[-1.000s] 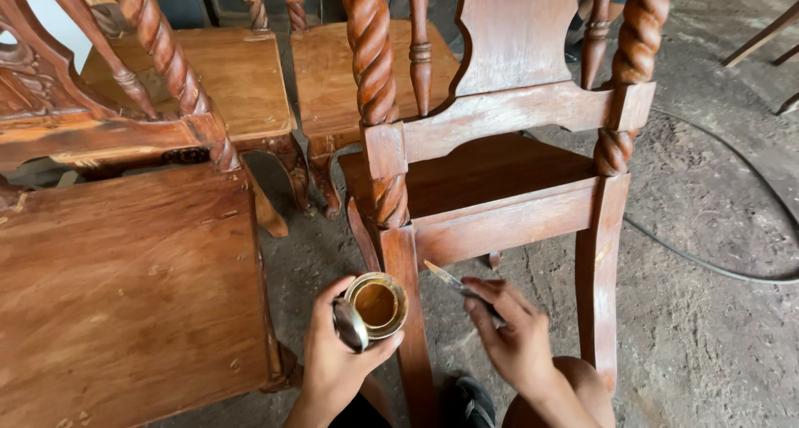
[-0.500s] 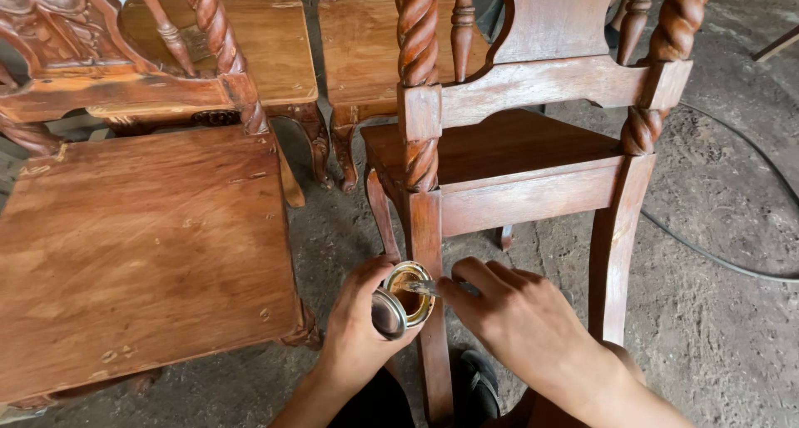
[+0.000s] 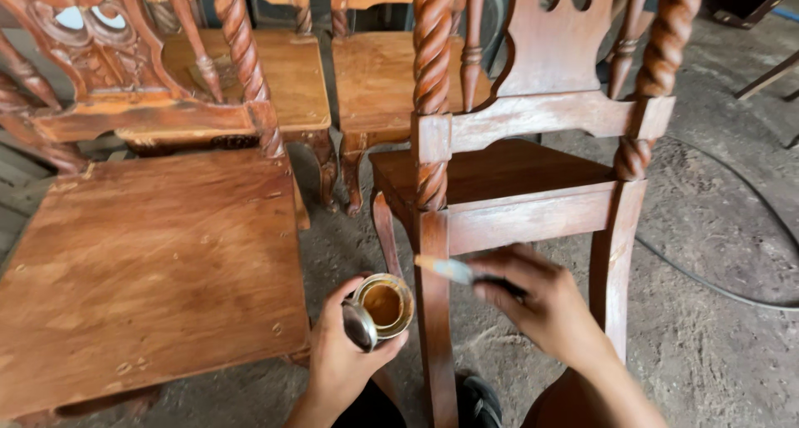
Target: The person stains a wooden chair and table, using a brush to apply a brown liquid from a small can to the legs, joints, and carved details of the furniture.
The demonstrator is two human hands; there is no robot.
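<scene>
Lower centre: left hand [image 3: 345, 357] wrapped round a small open tin [image 3: 379, 309] of brown finish; light, probably slick, best gripped round its wall, kept level. Right hand [image 3: 545, 307] pinches a thin stiff brush [image 3: 454, 270] at the chair's [image 3: 533, 216] back leg.

Dusty concrete floor [image 3: 716, 345] under wooden chairs [image 3: 516, 178], black cable [image 3: 732, 286] across it

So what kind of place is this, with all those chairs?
Probably a furniture workshop. Several carved wooden chairs stand on a dusty concrete floor, while the left hand holds a small open tin and the right hand a brush.
</scene>
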